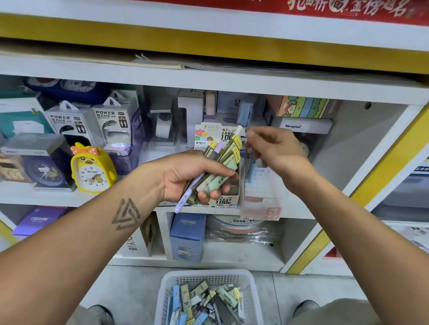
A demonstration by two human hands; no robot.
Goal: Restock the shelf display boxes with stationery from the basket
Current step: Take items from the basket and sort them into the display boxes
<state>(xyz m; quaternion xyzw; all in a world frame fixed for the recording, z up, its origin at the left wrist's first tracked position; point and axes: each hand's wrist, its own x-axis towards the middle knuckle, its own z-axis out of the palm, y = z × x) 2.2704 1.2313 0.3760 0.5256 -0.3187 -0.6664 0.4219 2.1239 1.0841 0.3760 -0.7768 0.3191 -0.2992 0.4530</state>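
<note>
Between my two hands, at the middle shelf, a bundle of pens (pixel 218 162) is fanning up out of my left hand (pixel 193 176). I am gripping it with fingers curled under and thumb over the top; yellow, green and lilac barrels are showing, and one lilac pen is sticking down past my palm. Just right of it my right hand (pixel 274 148) is reaching in with fingers bent, and thumb and forefinger are closing near a pale pen tip (pixel 238 130) at the top of the bundle. Motion blur is hiding whether they are pinching it, so I cannot tell. Behind the bundle a printed display box (pixel 225 200) is standing on the shelf (pixel 82 197), its back card rising above my knuckles. Touching its right side, a clear box (pixel 261 197) is holding a blue pen upright. Farther left, a yellow duck clock (pixel 91 168) is sitting beside power bank packs (pixel 111 124). Near me, on the floor between my shoes, a white basket (pixel 177 279) is lying half full of loose stationery (pixel 205 308) in blue, green and grey.
</note>
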